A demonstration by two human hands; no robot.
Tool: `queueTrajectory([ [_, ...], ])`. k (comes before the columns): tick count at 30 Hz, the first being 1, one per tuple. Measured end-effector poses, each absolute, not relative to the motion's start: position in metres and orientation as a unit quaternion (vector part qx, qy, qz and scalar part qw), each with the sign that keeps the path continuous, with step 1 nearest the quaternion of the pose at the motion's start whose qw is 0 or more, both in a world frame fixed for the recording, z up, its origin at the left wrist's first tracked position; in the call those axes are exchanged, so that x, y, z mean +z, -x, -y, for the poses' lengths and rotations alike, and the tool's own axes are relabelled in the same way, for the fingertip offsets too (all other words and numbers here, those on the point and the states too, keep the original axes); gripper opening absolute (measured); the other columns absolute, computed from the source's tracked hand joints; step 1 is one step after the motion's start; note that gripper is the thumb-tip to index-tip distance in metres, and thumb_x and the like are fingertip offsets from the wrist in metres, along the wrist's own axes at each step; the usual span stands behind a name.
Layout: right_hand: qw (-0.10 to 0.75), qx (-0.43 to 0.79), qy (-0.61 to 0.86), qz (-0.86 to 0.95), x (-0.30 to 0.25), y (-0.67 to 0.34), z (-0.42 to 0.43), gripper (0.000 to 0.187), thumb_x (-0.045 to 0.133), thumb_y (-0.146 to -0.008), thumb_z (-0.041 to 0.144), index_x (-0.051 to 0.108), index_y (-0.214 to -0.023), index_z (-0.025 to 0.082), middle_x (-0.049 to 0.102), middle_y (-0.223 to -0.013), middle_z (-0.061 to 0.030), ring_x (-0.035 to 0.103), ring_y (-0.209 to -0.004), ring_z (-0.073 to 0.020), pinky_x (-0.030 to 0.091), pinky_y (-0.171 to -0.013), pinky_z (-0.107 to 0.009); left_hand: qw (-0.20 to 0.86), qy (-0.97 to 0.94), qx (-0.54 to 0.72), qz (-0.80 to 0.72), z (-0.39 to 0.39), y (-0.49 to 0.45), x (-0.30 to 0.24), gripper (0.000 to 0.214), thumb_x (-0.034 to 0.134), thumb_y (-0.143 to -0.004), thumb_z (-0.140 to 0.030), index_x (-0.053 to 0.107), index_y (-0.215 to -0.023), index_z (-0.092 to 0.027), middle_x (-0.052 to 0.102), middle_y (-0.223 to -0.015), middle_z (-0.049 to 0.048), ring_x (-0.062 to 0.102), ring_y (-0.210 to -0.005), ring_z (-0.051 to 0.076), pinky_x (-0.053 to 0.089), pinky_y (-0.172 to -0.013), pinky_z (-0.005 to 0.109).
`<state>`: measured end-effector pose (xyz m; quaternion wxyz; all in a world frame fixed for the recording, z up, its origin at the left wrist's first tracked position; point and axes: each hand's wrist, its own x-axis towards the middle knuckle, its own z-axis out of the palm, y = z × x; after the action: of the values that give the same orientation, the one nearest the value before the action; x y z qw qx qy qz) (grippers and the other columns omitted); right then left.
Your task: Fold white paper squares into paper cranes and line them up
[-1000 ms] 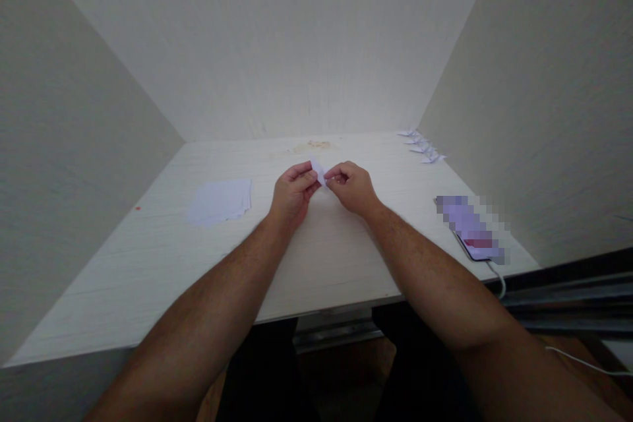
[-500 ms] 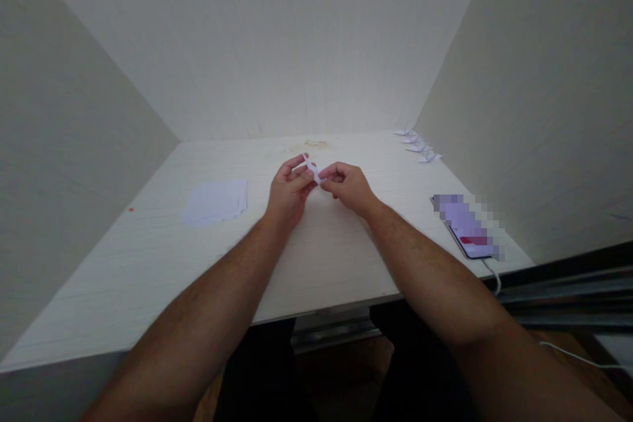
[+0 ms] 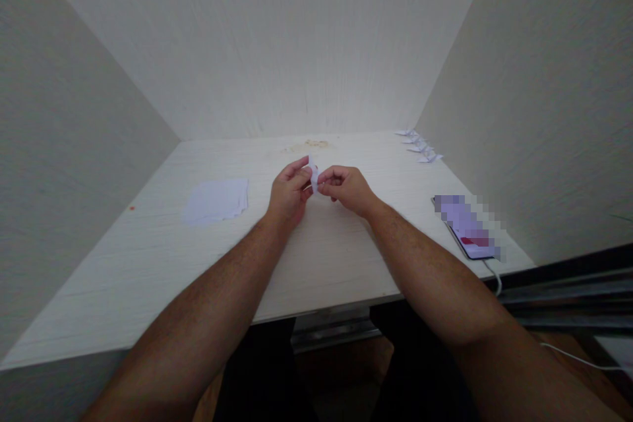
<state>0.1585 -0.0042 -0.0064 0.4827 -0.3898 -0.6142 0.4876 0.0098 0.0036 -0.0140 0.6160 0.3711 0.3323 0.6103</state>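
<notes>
Between my hands, above the middle of the table, is a small piece of folded white paper (image 3: pixel 314 175), held roughly upright. My left hand (image 3: pixel 291 188) grips it from the left, thumb in front and fingers behind. Thumb and fingertips of my right hand (image 3: pixel 346 184) pinch together at its right edge. The fingertips partly cover the paper, and its exact folded shape is too small to make out.
A stack of white paper sheets (image 3: pixel 217 200) lies on the table (image 3: pixel 148 264) to the left. Several folded white paper figures (image 3: pixel 420 146) stand in a row at the back right. A phone (image 3: pixel 465 227) with a white cable (image 3: pixel 493 270) lies at the right. Walls enclose three sides.
The folded paper has turned in my fingers, from slanting to more upright. Both hands stay in nearly the same place, still holding it.
</notes>
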Motion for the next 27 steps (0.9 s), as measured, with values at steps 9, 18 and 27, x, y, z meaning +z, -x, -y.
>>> queueTrajectory([
  [9,0.482,0.446,0.42,0.626,-0.0056,-0.1579,0.0049,0.016,0.074,-0.065,0.028,0.066,-0.073,0.017,0.057,-0.059,0.0047,0.047,-0.055,-0.008,0.037,-0.052,-0.023,0.628,-0.37,0.588,-0.351,-0.0024,-0.0111,-0.0116,0.038,0.086,-0.065,-0.031,0.07,-0.098,-0.021,0.068,-0.084,0.0022,0.062,-0.074,0.015,0.049,-0.066,0.03],
  [18,0.471,0.418,0.418,0.655,-0.0073,-0.1591,0.0042,0.012,0.069,-0.07,0.028,0.064,-0.073,0.017,0.055,-0.06,0.0041,0.046,-0.056,-0.0088,0.036,-0.054,-0.023,0.637,-0.374,0.581,-0.341,-0.0022,-0.0115,-0.0137,0.035,0.084,-0.065,-0.028,0.07,-0.096,-0.019,0.067,-0.081,0.0021,0.063,-0.071,0.015,0.051,-0.064,0.029],
  [27,0.468,0.384,0.444,0.661,-0.0058,-0.158,0.0058,0.011,0.064,-0.072,0.028,0.06,-0.071,0.018,0.051,-0.056,0.0057,0.043,-0.053,-0.0088,0.034,-0.052,-0.023,0.617,-0.396,0.588,-0.34,-0.0008,-0.0117,-0.0115,0.046,0.079,-0.071,-0.027,0.069,-0.117,-0.026,0.07,-0.09,0.0033,0.065,-0.078,0.016,0.053,-0.07,0.031],
])
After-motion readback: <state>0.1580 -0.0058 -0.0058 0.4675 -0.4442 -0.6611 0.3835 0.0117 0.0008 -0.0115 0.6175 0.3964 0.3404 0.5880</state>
